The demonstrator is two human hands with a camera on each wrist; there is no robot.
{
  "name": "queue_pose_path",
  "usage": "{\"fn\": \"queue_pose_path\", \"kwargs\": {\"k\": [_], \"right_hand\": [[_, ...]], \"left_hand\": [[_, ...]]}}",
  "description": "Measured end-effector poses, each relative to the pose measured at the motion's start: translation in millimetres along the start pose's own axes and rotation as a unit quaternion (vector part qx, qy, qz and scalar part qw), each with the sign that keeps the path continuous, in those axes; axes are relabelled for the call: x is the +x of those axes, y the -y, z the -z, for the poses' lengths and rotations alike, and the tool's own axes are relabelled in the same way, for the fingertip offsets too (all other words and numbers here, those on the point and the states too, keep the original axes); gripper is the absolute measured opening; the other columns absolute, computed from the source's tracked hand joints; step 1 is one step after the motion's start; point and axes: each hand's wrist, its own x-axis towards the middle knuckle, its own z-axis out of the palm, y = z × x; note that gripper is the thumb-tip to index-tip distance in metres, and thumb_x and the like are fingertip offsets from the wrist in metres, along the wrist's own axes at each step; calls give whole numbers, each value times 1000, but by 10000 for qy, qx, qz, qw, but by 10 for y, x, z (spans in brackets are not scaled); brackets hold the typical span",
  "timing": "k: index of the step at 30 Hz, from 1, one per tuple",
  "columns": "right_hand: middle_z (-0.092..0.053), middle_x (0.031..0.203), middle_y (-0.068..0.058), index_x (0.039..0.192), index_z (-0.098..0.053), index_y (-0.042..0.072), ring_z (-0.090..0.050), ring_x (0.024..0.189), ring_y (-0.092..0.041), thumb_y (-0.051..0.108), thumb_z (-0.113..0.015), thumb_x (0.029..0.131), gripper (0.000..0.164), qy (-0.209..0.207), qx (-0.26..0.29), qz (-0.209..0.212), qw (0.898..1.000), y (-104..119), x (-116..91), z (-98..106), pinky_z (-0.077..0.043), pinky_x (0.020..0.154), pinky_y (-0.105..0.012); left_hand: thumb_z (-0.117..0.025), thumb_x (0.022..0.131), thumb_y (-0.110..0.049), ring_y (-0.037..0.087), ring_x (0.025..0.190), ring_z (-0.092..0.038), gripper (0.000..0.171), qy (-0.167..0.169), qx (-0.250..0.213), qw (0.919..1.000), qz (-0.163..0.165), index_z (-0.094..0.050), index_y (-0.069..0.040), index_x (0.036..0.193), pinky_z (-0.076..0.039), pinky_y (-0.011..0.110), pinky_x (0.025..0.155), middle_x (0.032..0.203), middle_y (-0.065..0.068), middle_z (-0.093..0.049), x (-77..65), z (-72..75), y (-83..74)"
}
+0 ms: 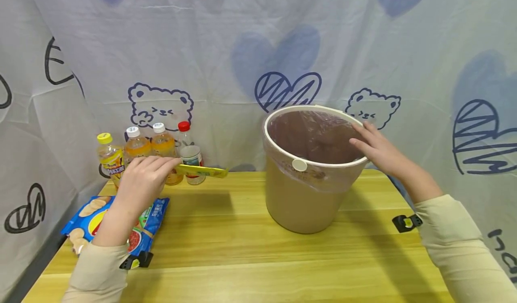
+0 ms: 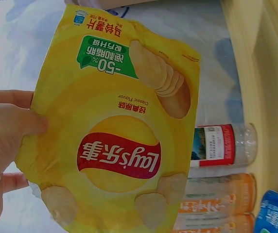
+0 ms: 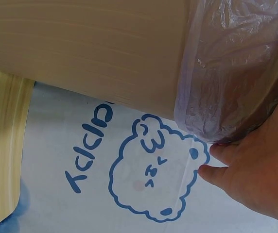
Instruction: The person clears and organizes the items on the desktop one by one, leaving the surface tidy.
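Observation:
My left hand (image 1: 144, 177) pinches a yellow Lay's potato chip bag (image 2: 110, 111) by its edge, thumb on the printed face. In the head view the bag is seen edge-on, raised in front of the bottles. A beige trash bin (image 1: 304, 199) with a clear plastic liner (image 3: 217, 73) stands upright on the table. At the right side of its rim is my right hand (image 1: 379, 148), the fingers fairly straight. Some of these fingers reach over the bin's opening; two others show outside the liner in the right wrist view.
Several drink bottles line the back left: one with a yellow cap (image 1: 105, 138), two with white caps, one with a red cap (image 1: 183, 126). A blue chip bag (image 1: 151, 217) lies under my left forearm. Behind the wooden table (image 1: 226, 258) hangs a printed cloth (image 1: 218, 47).

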Motion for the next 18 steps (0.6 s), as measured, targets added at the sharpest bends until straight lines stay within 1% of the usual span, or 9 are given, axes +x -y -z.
{"fn": "queue_pose_path", "kwargs": {"k": [6, 10, 12, 16, 18], "right_hand": [[10, 162, -22, 157, -9, 14, 3, 147, -52, 47, -32, 103, 67, -30, -5, 23, 10000, 10, -2, -6, -8, 108, -76], [10, 163, -22, 157, -9, 14, 3, 147, -52, 47, -32, 103, 68, -33, -14, 39, 10000, 16, -3, -5, -8, 108, -76], [9, 163, -22, 157, -9, 14, 2, 146, -53, 47, -32, 103, 68, -34, -26, 49, 10000, 23, -1, -2, -8, 108, -76], [10, 162, -23, 157, -9, 13, 2, 146, -54, 47, -31, 103, 67, -23, -48, 69, 10000, 12, 1, 0, -8, 107, -76], [10, 162, -23, 157, -9, 13, 2, 146, -54, 47, -31, 103, 67, -25, -37, 64, 10000, 16, -3, 0, -8, 107, -76]], "left_hand": [[-69, 80, 5, 29, 85, -69, 34, -284, -60, 9995, -107, -72, -10, 111, -51, 44, 70, 99, 9, -75, 120, 75, -16], [-65, 82, 5, 29, 82, -69, 35, -504, -51, 9986, -122, -72, -11, 111, -51, 44, 68, 97, 8, -76, 208, 108, -23], [-64, 83, 4, 29, 82, -69, 34, -613, -22, 9981, -96, -72, -12, 111, -50, 44, 67, 96, 8, -76, 250, 124, -30], [-65, 87, 1, 30, 86, -69, 30, -682, -13, 9977, 36, -72, -12, 112, -51, 45, 71, 99, 8, -76, 333, 162, -53], [-67, 87, 0, 30, 87, -69, 30, -657, -54, 9978, 116, -72, -13, 113, -51, 45, 72, 100, 9, -75, 376, 182, -65]]}}
